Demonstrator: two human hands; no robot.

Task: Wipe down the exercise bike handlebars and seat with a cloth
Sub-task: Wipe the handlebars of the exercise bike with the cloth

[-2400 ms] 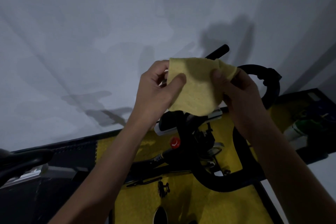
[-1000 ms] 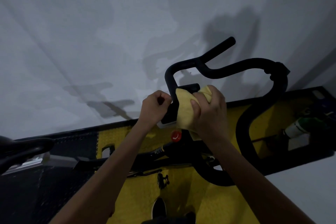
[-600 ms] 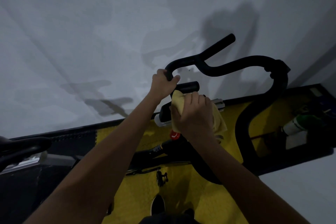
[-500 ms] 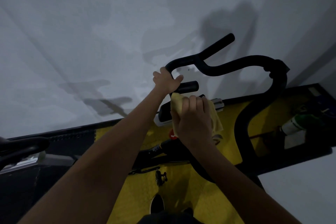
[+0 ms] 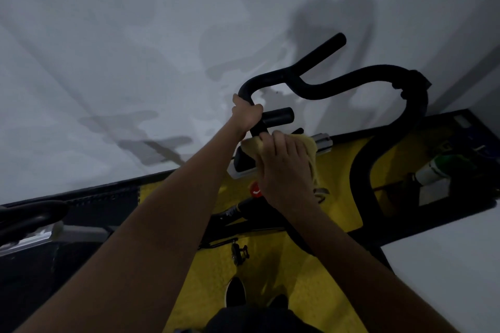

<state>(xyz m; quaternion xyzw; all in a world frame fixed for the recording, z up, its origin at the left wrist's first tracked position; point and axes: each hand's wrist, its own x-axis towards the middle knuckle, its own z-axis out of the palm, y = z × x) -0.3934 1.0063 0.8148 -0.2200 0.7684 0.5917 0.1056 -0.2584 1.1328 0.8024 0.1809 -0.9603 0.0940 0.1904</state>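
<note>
Seat (image 5: pixel 29 215), black, at the far left edge of the view, well left of the handlebars (image 5: pixel 338 84) and partly cut off by the frame; a grey metal part sits just beneath it. Left hand (image 5: pixel 246 115), fingers curled round the left bend of the handlebars, thumb wrapped over the tube, forearm reaching up from the lower left. Handlebars, black, one looping tube with a straight horn rising at the top and a short stub end just right of the left hand; the right side curves down in a large arc. Right hand (image 5: pixel 285 167), just below the stub end, fingers curled over the cloth (image 5: pixel 311 147) and pressing it against the middle of the handlebars, thumb side toward the left hand. Cloth, yellow, bunched under the right hand, its edges showing above the knuckles and hanging down on the hand's right side. Red knob (image 5: pixel 255 190), below the handlebars, partly hidden by the right wrist. Yellow mat (image 5: pixel 338 170), on the floor under the handlebars, with a black border. Bottle (image 5: pixel 438 169), white and green, lying well right of the handlebars in a dark corner.
</note>
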